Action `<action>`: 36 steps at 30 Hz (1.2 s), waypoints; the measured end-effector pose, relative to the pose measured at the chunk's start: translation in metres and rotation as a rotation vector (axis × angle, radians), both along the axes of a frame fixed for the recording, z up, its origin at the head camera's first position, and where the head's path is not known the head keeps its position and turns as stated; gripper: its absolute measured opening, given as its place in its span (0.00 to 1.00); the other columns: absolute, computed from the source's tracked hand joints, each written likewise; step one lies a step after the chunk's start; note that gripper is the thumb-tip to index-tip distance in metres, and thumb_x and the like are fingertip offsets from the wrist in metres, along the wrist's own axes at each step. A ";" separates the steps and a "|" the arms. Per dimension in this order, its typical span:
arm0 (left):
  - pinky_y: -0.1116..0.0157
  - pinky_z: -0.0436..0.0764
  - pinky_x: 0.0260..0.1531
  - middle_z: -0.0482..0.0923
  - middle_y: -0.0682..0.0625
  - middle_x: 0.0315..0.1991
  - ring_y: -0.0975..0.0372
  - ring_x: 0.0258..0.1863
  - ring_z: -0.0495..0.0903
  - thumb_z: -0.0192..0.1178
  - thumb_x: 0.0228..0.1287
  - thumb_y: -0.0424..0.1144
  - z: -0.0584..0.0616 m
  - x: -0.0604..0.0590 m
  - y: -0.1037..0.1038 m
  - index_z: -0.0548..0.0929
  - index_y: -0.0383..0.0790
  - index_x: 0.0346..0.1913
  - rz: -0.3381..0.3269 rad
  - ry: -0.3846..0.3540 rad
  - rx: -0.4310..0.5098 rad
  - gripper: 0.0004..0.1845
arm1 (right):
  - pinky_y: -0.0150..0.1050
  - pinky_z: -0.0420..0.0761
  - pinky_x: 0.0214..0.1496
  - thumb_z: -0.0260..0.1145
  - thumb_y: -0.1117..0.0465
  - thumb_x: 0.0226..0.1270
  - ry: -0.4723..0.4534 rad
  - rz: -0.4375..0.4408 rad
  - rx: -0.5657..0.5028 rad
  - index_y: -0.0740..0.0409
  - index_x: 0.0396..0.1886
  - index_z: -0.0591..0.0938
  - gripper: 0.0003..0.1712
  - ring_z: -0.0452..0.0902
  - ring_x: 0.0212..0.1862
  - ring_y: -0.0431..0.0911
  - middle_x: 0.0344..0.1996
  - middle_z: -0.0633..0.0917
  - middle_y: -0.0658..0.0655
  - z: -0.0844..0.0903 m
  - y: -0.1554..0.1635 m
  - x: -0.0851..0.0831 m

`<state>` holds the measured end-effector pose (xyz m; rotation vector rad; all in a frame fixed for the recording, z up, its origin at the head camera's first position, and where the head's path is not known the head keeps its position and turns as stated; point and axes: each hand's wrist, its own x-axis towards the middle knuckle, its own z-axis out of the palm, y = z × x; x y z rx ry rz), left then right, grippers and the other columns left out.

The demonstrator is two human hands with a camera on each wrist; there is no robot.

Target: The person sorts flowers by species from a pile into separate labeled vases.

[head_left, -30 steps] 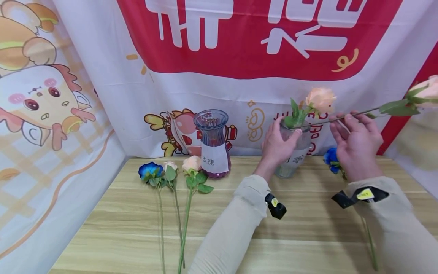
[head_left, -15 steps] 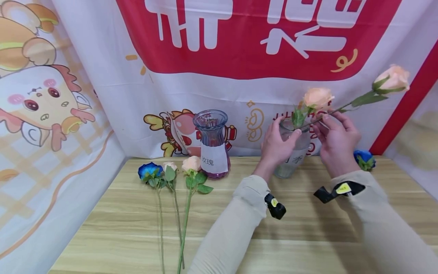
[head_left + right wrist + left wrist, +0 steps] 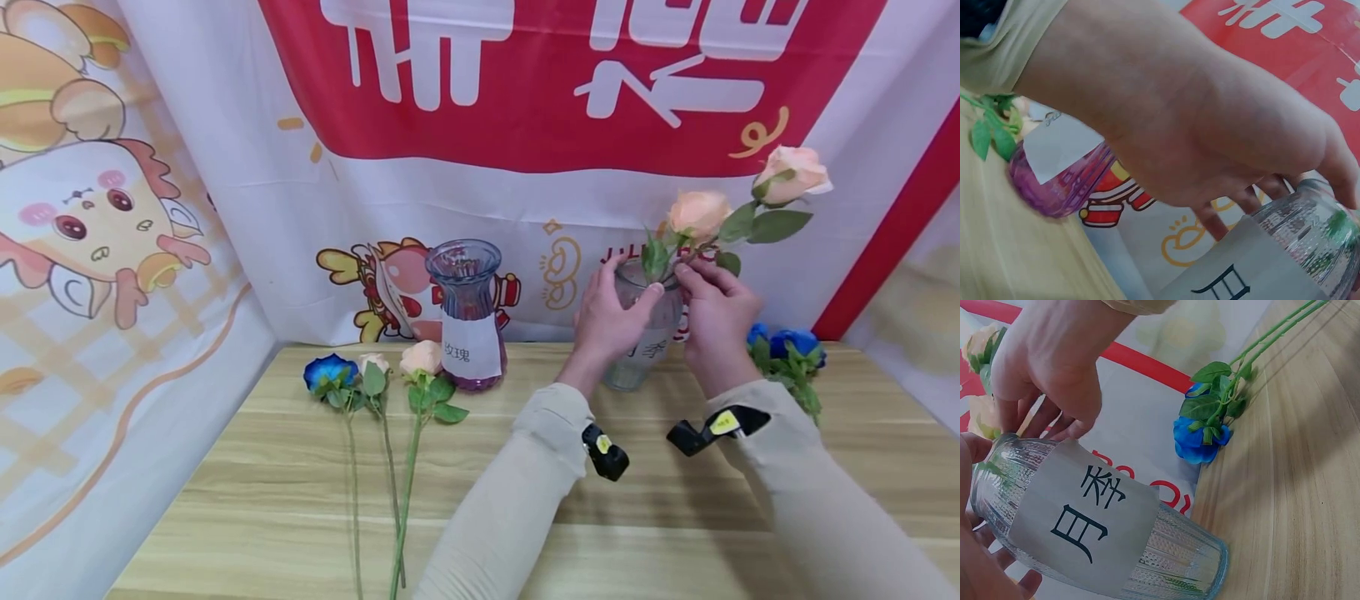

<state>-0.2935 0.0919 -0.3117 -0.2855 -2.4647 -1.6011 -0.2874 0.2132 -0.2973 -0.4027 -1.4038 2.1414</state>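
Peach rose [image 3: 792,173] is pinched by its stem at the rim of the clear glass vase [image 3: 647,333], the right hand [image 3: 712,321] providing a narrow fingertip grip there, while its bloom is held high to the right. The vase, standing at the back of the tabletop [image 3: 300,500] and labelled with paper, is clasped around its side by the left hand [image 3: 609,317]. A second peach rose [image 3: 697,213] is already seated in it. Blue roses [image 3: 787,350] lie just beside the right hand; a purple vase [image 3: 467,317] and three more roses [image 3: 375,375] are seen well to the left.
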 end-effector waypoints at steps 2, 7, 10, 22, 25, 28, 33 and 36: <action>0.44 0.65 0.76 0.70 0.58 0.78 0.59 0.78 0.69 0.63 0.72 0.60 0.000 0.000 0.000 0.66 0.61 0.80 0.001 -0.004 0.001 0.37 | 0.29 0.85 0.54 0.76 0.62 0.68 -0.041 0.021 0.001 0.56 0.56 0.91 0.17 0.85 0.52 0.41 0.52 0.90 0.47 0.000 0.000 0.002; 0.44 0.65 0.76 0.71 0.58 0.77 0.59 0.78 0.69 0.63 0.72 0.60 0.000 0.000 0.000 0.66 0.62 0.80 0.005 0.000 0.001 0.36 | 0.37 0.77 0.75 0.71 0.54 0.75 -0.157 0.059 0.075 0.54 0.64 0.85 0.22 0.79 0.70 0.41 0.69 0.84 0.51 -0.004 -0.001 0.007; 0.44 0.66 0.76 0.71 0.58 0.77 0.59 0.78 0.70 0.63 0.72 0.59 0.000 0.000 0.000 0.67 0.62 0.80 0.008 0.004 0.003 0.36 | 0.36 0.75 0.75 0.66 0.53 0.79 -0.221 0.075 0.114 0.55 0.67 0.83 0.23 0.77 0.68 0.40 0.68 0.84 0.49 -0.010 -0.001 0.009; 0.45 0.64 0.77 0.70 0.58 0.78 0.60 0.79 0.68 0.63 0.72 0.59 0.001 0.001 0.000 0.65 0.62 0.80 0.004 -0.006 0.006 0.37 | 0.37 0.71 0.80 0.57 0.64 0.82 -0.156 0.198 -0.054 0.47 0.75 0.77 0.26 0.76 0.72 0.41 0.76 0.77 0.49 -0.024 0.013 0.023; 0.45 0.64 0.77 0.69 0.58 0.78 0.60 0.79 0.67 0.62 0.73 0.59 0.000 0.001 0.000 0.65 0.63 0.80 0.002 -0.007 0.004 0.36 | 0.38 0.67 0.84 0.57 0.64 0.82 -0.137 0.223 -0.084 0.48 0.76 0.75 0.27 0.73 0.76 0.41 0.77 0.75 0.49 -0.029 0.016 0.028; 0.44 0.64 0.78 0.69 0.58 0.79 0.60 0.79 0.67 0.62 0.73 0.60 0.000 0.002 0.000 0.65 0.64 0.80 0.004 -0.007 0.001 0.36 | 0.39 0.64 0.85 0.57 0.64 0.82 -0.147 0.253 -0.085 0.46 0.78 0.73 0.28 0.72 0.76 0.40 0.78 0.74 0.48 -0.034 0.018 0.034; 0.44 0.64 0.77 0.69 0.58 0.79 0.60 0.79 0.68 0.62 0.72 0.61 -0.001 0.001 -0.001 0.65 0.64 0.80 0.006 0.000 -0.008 0.36 | 0.40 0.58 0.87 0.56 0.65 0.83 -0.147 0.325 -0.061 0.43 0.80 0.69 0.31 0.68 0.79 0.39 0.80 0.70 0.48 -0.044 0.021 0.040; 0.44 0.64 0.77 0.69 0.58 0.79 0.60 0.78 0.69 0.62 0.72 0.61 -0.001 0.001 -0.001 0.65 0.64 0.80 0.006 0.001 -0.014 0.37 | 0.41 0.56 0.88 0.56 0.65 0.83 -0.139 0.373 -0.016 0.44 0.82 0.67 0.32 0.63 0.81 0.39 0.83 0.66 0.47 -0.048 0.022 0.043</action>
